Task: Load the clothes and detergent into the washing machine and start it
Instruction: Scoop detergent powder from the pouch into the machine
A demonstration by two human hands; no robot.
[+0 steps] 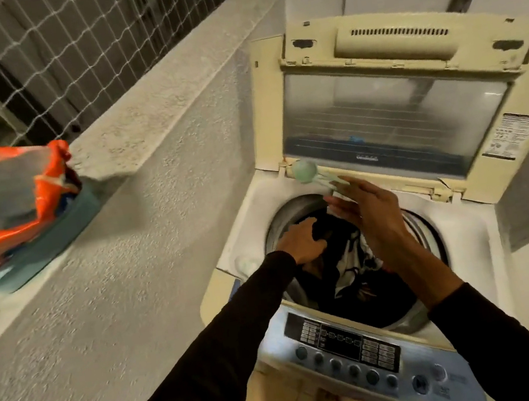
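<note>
Rough-plastered balcony wall point(144, 240) flanks washing machine point(489, 230), lid point(392, 117) raised for loading. Clothes point(349, 266) fill drum. Left hand point(301, 243) grips dark garment, pressing it down; right hand point(367, 215) pinches green scoop point(305, 171), evidently dosing detergent.

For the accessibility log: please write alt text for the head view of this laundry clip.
Top-loading washing machine with lid raised; the left hand grips dark clothes in the drum while the right hand holds a pale green scoop above it. An orange detergent bag sits on the left ledge.
</note>
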